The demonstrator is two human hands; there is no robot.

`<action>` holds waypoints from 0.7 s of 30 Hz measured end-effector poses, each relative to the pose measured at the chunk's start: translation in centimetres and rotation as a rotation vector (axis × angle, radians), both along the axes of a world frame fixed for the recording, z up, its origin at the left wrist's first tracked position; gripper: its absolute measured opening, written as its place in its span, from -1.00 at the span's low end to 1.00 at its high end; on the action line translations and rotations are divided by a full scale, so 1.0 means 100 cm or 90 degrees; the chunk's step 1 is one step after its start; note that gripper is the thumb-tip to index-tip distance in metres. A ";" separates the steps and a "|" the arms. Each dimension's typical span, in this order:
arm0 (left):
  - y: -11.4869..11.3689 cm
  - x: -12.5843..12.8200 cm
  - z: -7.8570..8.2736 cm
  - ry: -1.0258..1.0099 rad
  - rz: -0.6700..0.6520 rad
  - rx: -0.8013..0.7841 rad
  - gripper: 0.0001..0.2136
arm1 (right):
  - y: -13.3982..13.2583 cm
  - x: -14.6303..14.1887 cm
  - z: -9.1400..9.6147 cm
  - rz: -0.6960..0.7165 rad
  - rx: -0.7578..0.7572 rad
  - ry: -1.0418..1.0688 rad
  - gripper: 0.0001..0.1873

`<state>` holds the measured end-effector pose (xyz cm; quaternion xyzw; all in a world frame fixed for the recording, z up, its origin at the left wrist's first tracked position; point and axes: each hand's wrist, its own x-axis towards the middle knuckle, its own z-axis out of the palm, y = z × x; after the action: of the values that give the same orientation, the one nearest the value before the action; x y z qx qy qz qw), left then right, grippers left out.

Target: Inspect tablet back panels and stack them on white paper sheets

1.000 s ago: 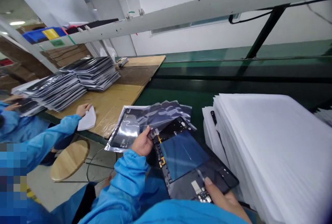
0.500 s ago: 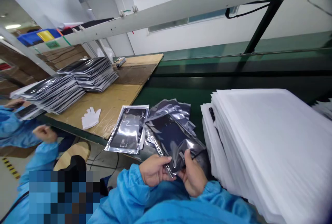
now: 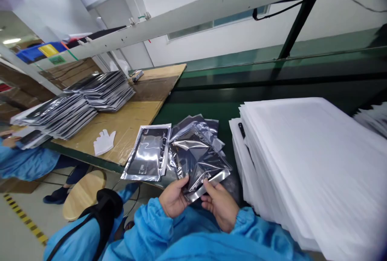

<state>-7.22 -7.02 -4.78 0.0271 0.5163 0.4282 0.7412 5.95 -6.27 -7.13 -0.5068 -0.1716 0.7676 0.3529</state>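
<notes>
Bright, even overhead light fills the scene, with a ceiling lamp [image 3: 11, 40] glowing at far left. Glare streaks the silver bags [image 3: 198, 158], and the foam sheets [image 3: 314, 164] nearly wash out. Straight lines bow toward the edges, where focus softens.

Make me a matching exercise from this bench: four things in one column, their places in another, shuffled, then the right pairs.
Things:
1. silver bag
2. white glove
3. foam sheet stack
4. wooden stool

Places:
A. on the floor under the bench edge
B. on the green belt at the right
C. flat on the cardboard
D. held at its near edge by the left hand and right hand

Pairs: 1-D, 2-C, 3-B, 4-A
</notes>
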 end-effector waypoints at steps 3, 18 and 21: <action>-0.001 -0.004 0.004 0.033 0.019 0.066 -0.81 | -0.001 0.002 -0.006 -0.001 -0.005 -0.030 -0.54; 0.005 -0.009 0.021 0.121 0.013 0.106 -0.75 | 0.016 0.015 0.004 -0.092 0.030 -0.016 -0.52; 0.005 -0.018 0.019 0.173 0.046 0.107 -0.82 | 0.022 0.026 -0.001 -0.132 0.026 -0.063 -0.48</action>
<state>-9.04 -6.53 -2.83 0.1281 0.5750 0.4886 0.6436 8.53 -4.04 -7.25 -0.5518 -0.1511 0.6973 0.4318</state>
